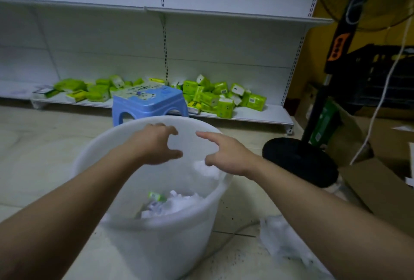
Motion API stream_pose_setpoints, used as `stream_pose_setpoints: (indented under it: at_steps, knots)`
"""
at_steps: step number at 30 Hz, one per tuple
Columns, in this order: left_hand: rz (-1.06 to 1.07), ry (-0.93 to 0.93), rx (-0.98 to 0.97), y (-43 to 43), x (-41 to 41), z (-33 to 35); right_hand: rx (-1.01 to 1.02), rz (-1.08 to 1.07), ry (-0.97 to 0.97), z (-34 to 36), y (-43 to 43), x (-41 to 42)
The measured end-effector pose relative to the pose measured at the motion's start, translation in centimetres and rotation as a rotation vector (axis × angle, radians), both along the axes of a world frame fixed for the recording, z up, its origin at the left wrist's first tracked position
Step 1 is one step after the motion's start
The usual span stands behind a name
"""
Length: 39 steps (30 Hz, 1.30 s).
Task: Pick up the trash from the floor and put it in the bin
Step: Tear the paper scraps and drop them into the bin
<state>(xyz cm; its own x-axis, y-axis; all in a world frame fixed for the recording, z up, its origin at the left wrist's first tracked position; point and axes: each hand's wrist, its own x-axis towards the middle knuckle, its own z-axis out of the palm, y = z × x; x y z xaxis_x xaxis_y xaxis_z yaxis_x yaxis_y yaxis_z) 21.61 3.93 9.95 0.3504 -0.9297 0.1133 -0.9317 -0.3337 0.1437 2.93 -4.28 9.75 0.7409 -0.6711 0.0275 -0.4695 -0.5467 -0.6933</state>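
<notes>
A white plastic bin stands on the floor right in front of me. Crumpled white paper and a small green wrapper lie in its bottom. Both hands hover over the bin's mouth with fingers spread and nothing in them: my left hand over the far left part, my right hand over the far right part. A white wad of tissue sits in mid-air or against the inner wall just below my right hand. More white crumpled trash lies on the floor to the right of the bin.
A blue plastic stool stands just behind the bin. White shelving holds a heap of green tissue packs on its lowest shelf. A standing fan's black round base and brown cardboard boxes are at the right.
</notes>
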Motion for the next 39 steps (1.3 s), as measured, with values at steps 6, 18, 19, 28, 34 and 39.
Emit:
stream_pose_setpoints:
  at_steps: [6,18,19,28,34,39]
  knots:
    - [-0.318,0.192,-0.167,-2.7,-8.0,-0.5,-0.329,-0.128,0.186,2.1,-2.5,-7.3]
    - [-0.541,0.164,0.113,-7.3,-26.4,-11.9,-0.092,-0.266,0.459,-10.7,-4.8,-28.0]
    - [-0.521,0.188,0.162,-7.3,-26.8,-13.3,-0.057,-0.274,0.455,-12.3,-4.8,-29.0]
    - [-0.371,0.259,0.389,-8.2,-29.8,-24.4,0.094,-0.448,0.439,-25.2,-5.9,-34.5]
    - [-0.379,0.140,0.308,-12.1,-32.0,-27.2,-0.078,-0.517,0.654,-29.4,-7.4,-35.0]
    - [-0.328,0.188,0.299,-14.1,-32.5,-29.7,0.035,-0.500,0.828,-31.0,-9.5,-35.2]
